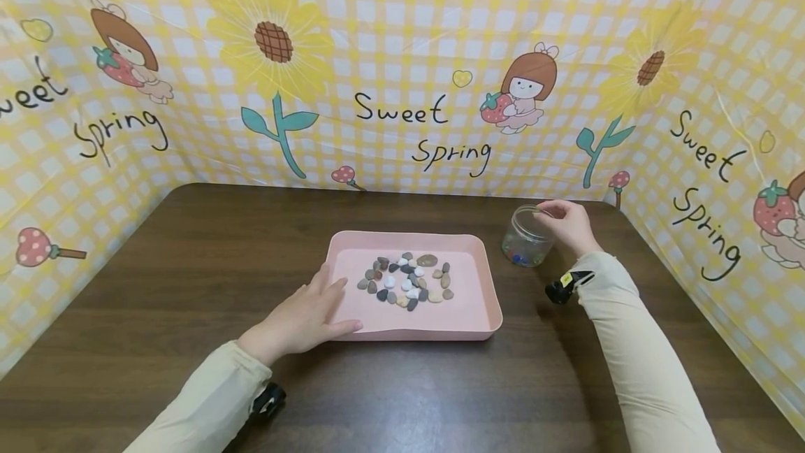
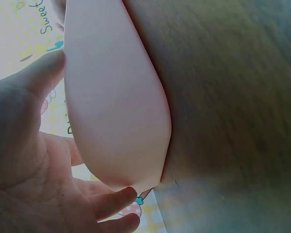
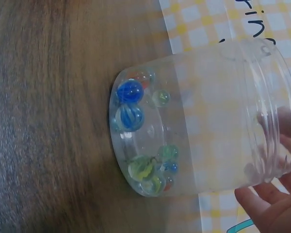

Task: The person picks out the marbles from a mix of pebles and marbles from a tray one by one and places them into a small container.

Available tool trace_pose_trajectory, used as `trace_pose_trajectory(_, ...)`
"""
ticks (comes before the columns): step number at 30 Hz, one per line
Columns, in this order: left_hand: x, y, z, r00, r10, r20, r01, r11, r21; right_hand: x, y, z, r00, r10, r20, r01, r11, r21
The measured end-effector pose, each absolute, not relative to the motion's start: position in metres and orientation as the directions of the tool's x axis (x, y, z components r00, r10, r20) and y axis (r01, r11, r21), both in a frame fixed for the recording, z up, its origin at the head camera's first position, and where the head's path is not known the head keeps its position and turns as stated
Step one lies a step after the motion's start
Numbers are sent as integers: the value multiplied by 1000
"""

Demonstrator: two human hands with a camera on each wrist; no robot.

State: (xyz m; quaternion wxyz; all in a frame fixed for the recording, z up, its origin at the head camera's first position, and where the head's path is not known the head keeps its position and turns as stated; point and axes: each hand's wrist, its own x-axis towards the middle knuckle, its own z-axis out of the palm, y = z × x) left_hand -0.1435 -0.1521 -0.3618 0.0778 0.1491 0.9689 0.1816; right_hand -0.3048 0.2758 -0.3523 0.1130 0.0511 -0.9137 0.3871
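Note:
My left hand [image 1: 295, 317] rests at the left side of a pink tray [image 1: 484, 278], fingers spread, thumb over its front-left rim. In the left wrist view, the thumb touches the rim and some fingers lie by the tray's outer corner. Inside the tray, small pebbles [image 1: 445, 279], grey, brown and white, form an outline. To the tray's right, a clear jar [image 1: 531, 233] stands upright without a lid. My right hand [image 1: 571, 224] holds its rim between thumb and fingers. Several glass marbles [image 3: 132, 116], blue, green and orange, lie at the jar's bottom.
The dark wooden table [image 1: 402, 397] lies beneath everything. A yellow checked cloth [image 1: 390, 33] with printed flowers and lettering rises behind and on both sides. A black wrist camera [image 1: 269, 399] sits on the left sleeve, another camera [image 1: 562, 289] on the right.

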Motion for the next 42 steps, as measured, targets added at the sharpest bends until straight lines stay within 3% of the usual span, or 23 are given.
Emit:
trace_pose_trajectory(9,-144,-152,-363,-945,315,-92,260,890,375,-301,274,-350,-973,12,232,-159,695,-701)
trace_pose_trajectory(21,-144,-153,-363,-946,308,-103,250,892,376,-298,257,-332,-935,-35,354,-292,645,-706)
trace_pose_trajectory(42,-145,-154,-364,-945,314,-96,257,889,380,-269,166,-316,-902,-332,275,-404,427,-809)
